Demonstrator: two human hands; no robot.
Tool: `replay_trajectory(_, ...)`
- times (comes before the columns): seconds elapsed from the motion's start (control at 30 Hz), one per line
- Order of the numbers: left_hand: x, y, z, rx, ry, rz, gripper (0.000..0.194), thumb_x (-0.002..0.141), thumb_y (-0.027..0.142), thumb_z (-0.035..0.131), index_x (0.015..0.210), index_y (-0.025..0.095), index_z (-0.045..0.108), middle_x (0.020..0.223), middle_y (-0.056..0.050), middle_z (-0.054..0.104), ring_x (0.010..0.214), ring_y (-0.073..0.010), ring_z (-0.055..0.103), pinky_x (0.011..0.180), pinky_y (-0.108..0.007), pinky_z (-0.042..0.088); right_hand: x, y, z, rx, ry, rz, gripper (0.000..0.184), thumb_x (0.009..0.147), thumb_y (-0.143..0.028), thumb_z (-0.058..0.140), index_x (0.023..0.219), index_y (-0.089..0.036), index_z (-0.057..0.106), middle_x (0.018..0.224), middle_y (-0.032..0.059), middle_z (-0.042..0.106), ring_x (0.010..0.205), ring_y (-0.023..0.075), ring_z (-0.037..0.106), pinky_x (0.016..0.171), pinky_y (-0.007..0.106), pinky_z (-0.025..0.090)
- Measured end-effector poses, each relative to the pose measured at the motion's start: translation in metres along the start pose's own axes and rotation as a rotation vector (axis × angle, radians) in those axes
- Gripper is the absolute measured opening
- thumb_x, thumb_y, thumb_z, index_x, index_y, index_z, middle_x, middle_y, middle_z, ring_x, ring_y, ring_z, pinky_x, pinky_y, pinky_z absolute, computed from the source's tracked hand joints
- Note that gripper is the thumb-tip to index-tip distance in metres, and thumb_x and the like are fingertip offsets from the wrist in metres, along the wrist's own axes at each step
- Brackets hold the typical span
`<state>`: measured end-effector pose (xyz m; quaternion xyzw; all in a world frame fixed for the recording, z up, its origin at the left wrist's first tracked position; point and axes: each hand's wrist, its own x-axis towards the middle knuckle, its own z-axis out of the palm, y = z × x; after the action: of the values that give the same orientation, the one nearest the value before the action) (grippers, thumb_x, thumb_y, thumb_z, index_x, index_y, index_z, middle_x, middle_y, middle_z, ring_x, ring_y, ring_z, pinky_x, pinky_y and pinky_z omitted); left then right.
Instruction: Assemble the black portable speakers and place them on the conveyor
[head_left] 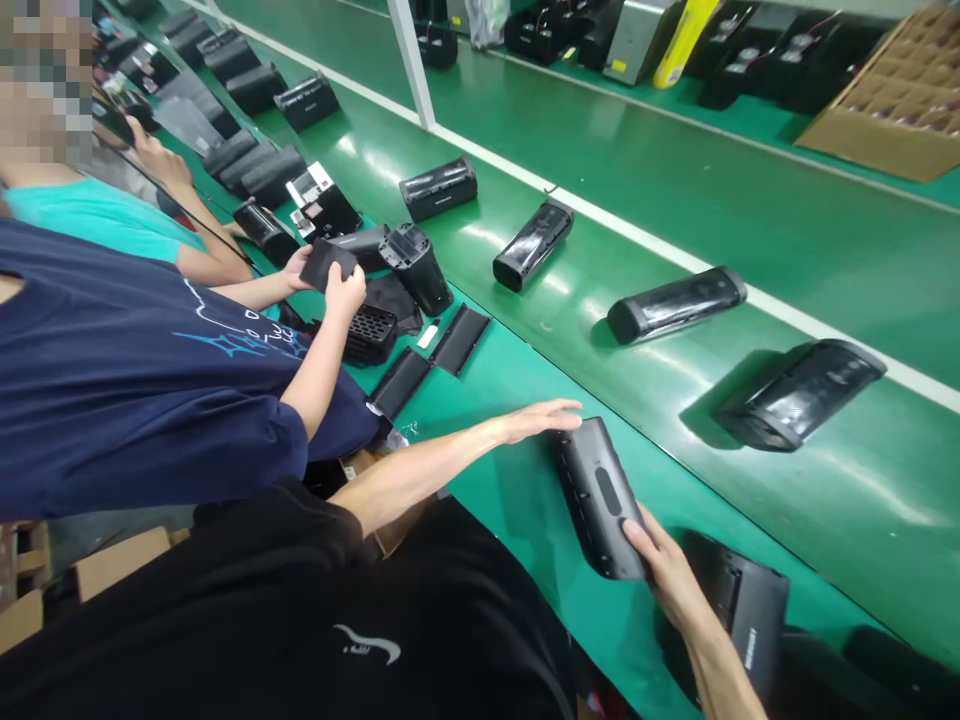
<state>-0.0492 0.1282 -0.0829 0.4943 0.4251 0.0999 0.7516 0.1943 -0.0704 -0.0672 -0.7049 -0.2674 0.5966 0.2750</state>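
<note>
A black speaker housing (600,498) with an oval recess and small holes along its edge lies on the green belt (517,560) in front of me. My right hand (664,572) grips its lower side, with the thumb and fingers pressed on the shell. My left hand (536,422) lies flat with its fingers extended, touching the housing's upper end. A second dark housing (739,610) sits just beyond my right hand, partly hidden by my wrist.
Several black speaker housings (675,305) lie along the belt, with a white stripe (637,235) beyond them. A co-worker's hands (330,280) hold a black panel (328,264) among loose grilles and panels (459,338). Another person's teal sleeve (97,215) is at left. A cardboard tray (892,105) is at top right.
</note>
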Motion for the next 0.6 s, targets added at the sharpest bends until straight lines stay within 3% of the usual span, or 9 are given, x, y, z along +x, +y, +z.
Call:
replay_trajectory(0.07,-0.017,0.0,-0.003,-0.098,-0.071,0.043,0.084,0.073,0.05,0.089,0.149,0.028,0.059,0.152,-0.01,0.061,0.141,-0.0306,0.056,0.118,-0.046,0.042,-0.015,0.008,0.012,0.093,-0.011,0.035,0.089,0.075,-0.078,0.076,0.144,-0.025,0.065,0.148,0.0087,0.064,0.144,0.0363,0.052,0.119,0.047,0.042)
replay_trajectory(0.13,-0.032,-0.003,0.0,-0.165,-0.038,0.063,0.085,0.067,0.044,0.094,0.145,0.028,0.063,0.146,-0.01,0.065,0.137,-0.0315,0.058,0.117,-0.047,0.043,-0.029,0.013,0.027,0.151,-0.025,0.029,0.086,0.079,-0.074,0.075,0.148,-0.025,0.06,0.151,0.0086,0.061,0.144,0.0353,0.051,0.119,0.048,0.041)
replay_trajectory(0.23,-0.045,-0.007,0.009,-0.199,0.028,0.067,0.078,0.069,0.043,0.091,0.141,0.025,0.068,0.136,-0.009,0.07,0.131,-0.0311,0.061,0.116,-0.046,0.044,-0.044,0.014,0.05,0.103,-0.042,-0.033,0.094,0.076,-0.069,0.08,0.155,-0.024,0.051,0.154,0.0121,0.058,0.142,0.0362,0.053,0.117,0.05,0.043)
replay_trajectory(0.33,-0.046,-0.001,0.014,-0.09,0.017,0.1,0.072,0.068,0.042,0.091,0.134,0.023,0.072,0.135,-0.008,0.071,0.13,-0.0315,0.062,0.117,-0.046,0.044,-0.054,0.012,0.068,-0.006,0.006,-0.089,0.114,0.065,-0.065,0.089,0.159,-0.019,0.043,0.153,0.0173,0.056,0.138,0.0391,0.054,0.115,0.052,0.044)
replay_trajectory(0.4,-0.043,0.012,0.015,0.021,-0.022,0.141,0.069,0.068,0.042,0.091,0.132,0.023,0.073,0.137,-0.008,0.07,0.13,-0.031,0.062,0.116,-0.046,0.045,-0.063,0.011,0.074,0.008,0.049,-0.104,0.116,0.063,-0.063,0.09,0.159,-0.019,0.041,0.152,0.0177,0.055,0.136,0.0404,0.055,0.113,0.053,0.046)
replay_trajectory(0.5,-0.039,0.044,0.02,0.148,-0.073,0.249,0.073,0.076,0.048,0.088,0.142,0.026,0.066,0.147,-0.01,0.063,0.136,-0.0323,0.059,0.116,-0.048,0.046,-0.078,0.004,0.064,0.144,0.084,-0.109,0.111,0.065,-0.06,0.09,0.158,-0.023,0.042,0.149,0.0159,0.058,0.131,0.0406,0.058,0.108,0.053,0.05)
replay_trajectory(0.6,-0.051,0.078,0.035,0.182,-0.033,0.444,0.079,0.094,0.052,0.072,0.163,0.033,0.039,0.165,-0.011,0.046,0.14,-0.0329,0.057,0.11,-0.049,0.053,-0.081,-0.021,0.019,0.304,0.197,-0.101,0.101,0.067,-0.059,0.088,0.153,-0.024,0.047,0.132,0.0153,0.067,0.112,0.038,0.068,0.098,0.055,0.055)
